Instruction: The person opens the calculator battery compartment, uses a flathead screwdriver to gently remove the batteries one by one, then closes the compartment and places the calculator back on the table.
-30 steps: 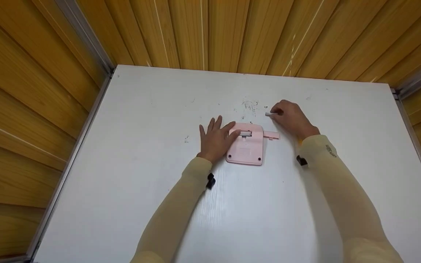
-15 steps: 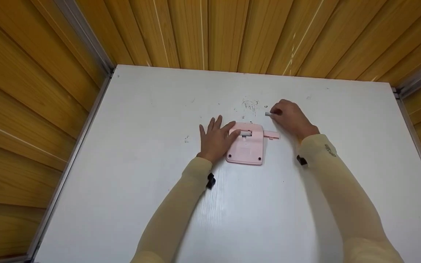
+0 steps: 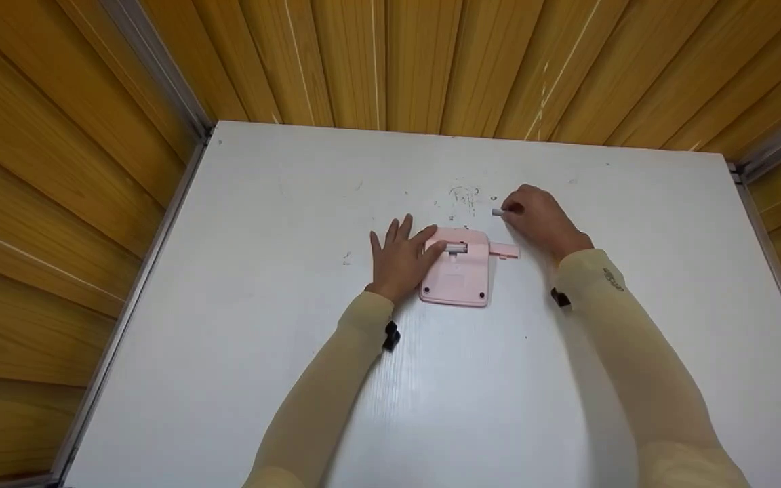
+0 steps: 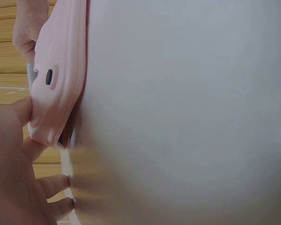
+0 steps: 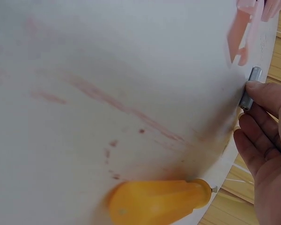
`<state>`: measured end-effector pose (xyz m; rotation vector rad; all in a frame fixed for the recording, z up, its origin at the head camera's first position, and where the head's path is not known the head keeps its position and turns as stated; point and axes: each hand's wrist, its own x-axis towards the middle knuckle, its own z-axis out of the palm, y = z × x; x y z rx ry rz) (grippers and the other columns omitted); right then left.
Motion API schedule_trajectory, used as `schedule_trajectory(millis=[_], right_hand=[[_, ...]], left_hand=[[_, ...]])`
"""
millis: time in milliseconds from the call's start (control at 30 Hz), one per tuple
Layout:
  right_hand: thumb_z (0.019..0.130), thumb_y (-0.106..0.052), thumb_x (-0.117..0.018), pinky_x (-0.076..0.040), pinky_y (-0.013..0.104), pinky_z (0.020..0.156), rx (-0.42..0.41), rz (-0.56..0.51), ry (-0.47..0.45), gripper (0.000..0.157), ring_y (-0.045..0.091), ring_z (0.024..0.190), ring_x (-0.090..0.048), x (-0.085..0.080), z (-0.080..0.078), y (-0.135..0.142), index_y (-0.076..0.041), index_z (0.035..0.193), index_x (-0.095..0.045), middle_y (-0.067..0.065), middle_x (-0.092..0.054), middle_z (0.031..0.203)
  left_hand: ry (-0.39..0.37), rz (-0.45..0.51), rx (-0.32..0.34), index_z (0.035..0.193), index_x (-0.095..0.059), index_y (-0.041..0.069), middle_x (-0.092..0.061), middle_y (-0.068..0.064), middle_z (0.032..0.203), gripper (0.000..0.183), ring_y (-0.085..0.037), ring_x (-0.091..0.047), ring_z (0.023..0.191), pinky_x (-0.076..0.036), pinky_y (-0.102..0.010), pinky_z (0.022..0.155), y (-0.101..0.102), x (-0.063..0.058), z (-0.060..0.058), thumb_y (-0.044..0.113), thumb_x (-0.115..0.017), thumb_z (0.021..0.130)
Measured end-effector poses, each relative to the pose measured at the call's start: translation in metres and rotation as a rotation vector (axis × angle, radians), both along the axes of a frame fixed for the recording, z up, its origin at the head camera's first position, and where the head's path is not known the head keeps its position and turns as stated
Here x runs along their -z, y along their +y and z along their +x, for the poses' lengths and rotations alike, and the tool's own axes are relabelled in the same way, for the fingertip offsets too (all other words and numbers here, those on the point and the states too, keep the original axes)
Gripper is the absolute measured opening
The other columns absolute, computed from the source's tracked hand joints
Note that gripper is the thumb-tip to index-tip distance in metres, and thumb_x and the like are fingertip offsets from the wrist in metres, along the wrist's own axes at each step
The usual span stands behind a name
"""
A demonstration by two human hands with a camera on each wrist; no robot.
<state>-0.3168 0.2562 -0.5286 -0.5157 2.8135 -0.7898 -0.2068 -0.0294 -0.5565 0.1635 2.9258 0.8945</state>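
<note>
A pink, calculator-shaped device (image 3: pixel 457 281) lies back side up on the white table. A battery (image 3: pixel 456 249) sits in its uncovered compartment. My left hand (image 3: pixel 401 264) rests at its upper left with fingers spread; the thumb lies on the back beside that battery, the index finger at the top edge. Right of the device, my right hand (image 3: pixel 538 215) pinches a second small grey battery (image 5: pixel 252 89) between thumb and fingers. The pink battery cover (image 3: pixel 504 251) lies against the device's right side. In the left wrist view, the device (image 4: pixel 61 70) shows edge-on.
In the right wrist view, a short screwdriver (image 5: pixel 152 201) with a yellow-orange handle lies on the table, mostly hidden under my right wrist in the head view. Dark scuff marks spot the white tabletop (image 3: pixel 282 203). Wood-look panels (image 3: pixel 417 68) stand behind and at both sides.
</note>
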Motion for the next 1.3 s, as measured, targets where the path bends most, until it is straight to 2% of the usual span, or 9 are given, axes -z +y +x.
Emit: schedule_trajectory(millis=[633, 900, 1133, 1300], right_hand=[[0.105, -0.013, -0.068, -0.047, 0.053, 0.107, 0.029, 0.007, -0.064, 0.021, 0.032, 0.111, -0.056, -0.003, -0.001, 0.000, -0.001, 0.123, -0.072, 0.013, -0.062, 0.119], [0.105, -0.015, -0.067, -0.046, 0.051, 0.106, 0.063, -0.038, -0.067, 0.024, 0.033, 0.111, -0.055, -0.005, 0.002, 0.002, -0.001, 0.125, -0.071, 0.015, -0.063, 0.121], [0.108, -0.019, -0.065, -0.044, 0.054, 0.113, 0.144, -0.055, -0.077, 0.029, 0.036, 0.117, -0.054, -0.014, 0.004, 0.002, -0.003, 0.132, -0.067, 0.016, -0.063, 0.129], [0.108, -0.019, -0.064, -0.043, 0.055, 0.115, 0.148, -0.064, -0.056, 0.030, 0.036, 0.121, -0.056, -0.018, 0.009, 0.002, -0.003, 0.134, -0.067, 0.016, -0.064, 0.132]], left_hand=[[0.003, -0.020, -0.007, 0.158, -0.053, 0.035, -0.029, -0.010, 0.173, 0.061, -0.034, -0.016, 0.162, -0.001, -0.067, 0.125, 0.001, -0.001, -0.001, 0.067, -0.043, 0.107], [-0.002, -0.010, 0.002, 0.158, -0.053, 0.035, -0.028, -0.011, 0.173, 0.062, -0.034, -0.016, 0.162, -0.001, -0.067, 0.125, 0.000, 0.000, -0.001, 0.067, -0.042, 0.107], [0.008, -0.007, 0.019, 0.158, -0.053, 0.034, -0.028, -0.013, 0.173, 0.062, -0.035, -0.016, 0.161, -0.001, -0.069, 0.124, -0.001, 0.000, -0.001, 0.067, -0.041, 0.107], [0.008, -0.007, 0.012, 0.158, -0.054, 0.034, -0.028, -0.012, 0.173, 0.062, -0.035, -0.016, 0.161, -0.001, -0.069, 0.124, -0.001, 0.001, -0.001, 0.068, -0.041, 0.107]])
